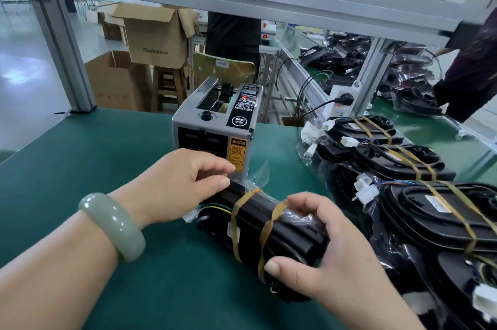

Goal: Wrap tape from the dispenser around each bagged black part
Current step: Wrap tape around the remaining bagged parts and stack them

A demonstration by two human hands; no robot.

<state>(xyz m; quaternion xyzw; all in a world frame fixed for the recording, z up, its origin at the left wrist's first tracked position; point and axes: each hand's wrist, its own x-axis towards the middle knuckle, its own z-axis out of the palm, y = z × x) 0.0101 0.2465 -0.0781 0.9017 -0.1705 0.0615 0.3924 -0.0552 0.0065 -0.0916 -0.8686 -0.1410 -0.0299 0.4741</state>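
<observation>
where the green table mat (80, 157) meets the front of the grey tape dispenser (215, 125), the bagged black part (282, 232) lies on its side, one end just under the dispenser's mouth and the other toward the person. it is a long, dark, blocky piece in a clear, wrinkled bag, whose loose end stands up beside the dispenser's yellow caution label. two brownish tape bands (243, 203) cross it on a slant, a little apart. thin green and yellow wires show at its left end. the right hand (322, 249) grasps the near end, fingers curved over the top and thumb pressed on the near side. the left hand (177, 184), with a pale green bangle (113, 224) on its wrist, has curled fingers at the far end, thumb tip on the part's top edge; whether it pinches bag or tape cannot be told. to the right, more taped parts (419, 211) with white connectors lie overlapping in a row.
</observation>
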